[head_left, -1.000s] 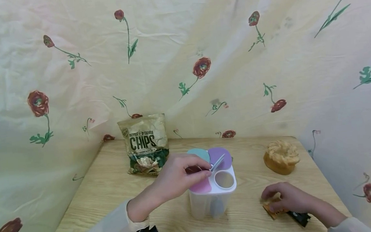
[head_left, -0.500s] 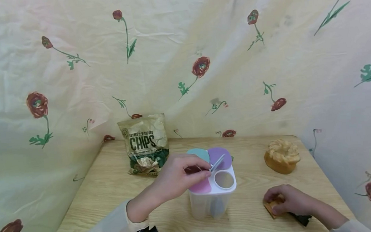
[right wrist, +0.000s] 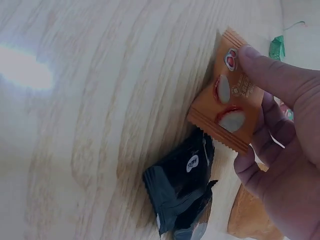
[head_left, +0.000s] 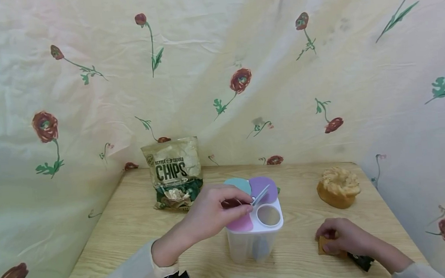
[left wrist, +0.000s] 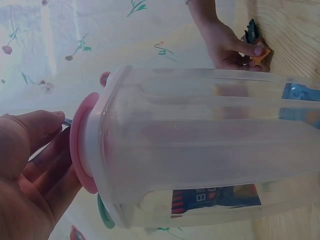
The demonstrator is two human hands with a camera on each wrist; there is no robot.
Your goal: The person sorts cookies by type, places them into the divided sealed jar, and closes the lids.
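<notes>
My left hand (head_left: 213, 210) pinches the raised light-blue flap lid (head_left: 262, 194) of a clear plastic storage container (head_left: 241, 245). One round opening (head_left: 268, 215) in its white top is uncovered; the teal, purple and pink lids (head_left: 241, 223) lie down. Through the clear walls, the left wrist view shows a dark-blue snack packet (left wrist: 215, 197) and a light-blue packet (left wrist: 299, 102). To the right of the container, my right hand (head_left: 347, 239) holds an orange snack packet (right wrist: 227, 100) between thumb and fingers, tilted close over the table. A black packet (right wrist: 182, 175) lies just beside it.
A bag of chips (head_left: 175, 176) stands at the back left of the wooden table (head_left: 301, 219). A ring-shaped bread (head_left: 338, 187) sits at the back right. Flower-printed cloth (head_left: 202, 71) encloses the table behind and at the sides.
My right hand has gripped the orange packet and tilted it up from the table beside the black one. The left hand keeps the lid raised and has hardly moved.
</notes>
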